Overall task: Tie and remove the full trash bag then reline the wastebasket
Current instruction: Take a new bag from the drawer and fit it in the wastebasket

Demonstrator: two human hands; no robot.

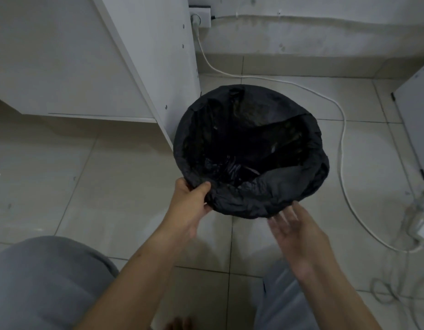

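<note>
**Left hand on bag rim, right hand open beside it**

Your left hand (192, 206) grips the near-left edge of the black trash bag (265, 198). The thumb lies on top of the folded-over plastic. The other fingers curl round the outside, below the rim. So the left fingers are closed, holding bag and rim together.

Your right hand (294, 232) is open, fingers straight and spread wide, holding nothing. It's motion-blurred. The fingertips sit just beside the near-right edge of the bag; can't tell if they touch it.

The bag lines the wastebasket (320, 148), mouth wide open, its edge folded down over the rim all the way round. The fold hides the basket's wall. The inside is very dark: some crumpled shiny stuff shows at the bottom, but what it is can't be made out. The top isn't tied.

The wastebasket stands upright on the tiled floor (111, 175), right against the bottom corner of a white cabinet side panel (158, 55). A white cable (342, 129) runs from a wall socket (201, 16) down the wall and curves round the far and right side of the basket, near it but apart. It ends by a white adapter (423, 229) at the right edge, with more loose cable coiled near it. Another white panel (415, 120) is at far right.

Your knees in grey trousers (39, 282) fill the bottom corners, both bare forearms reaching forward between them.
</note>
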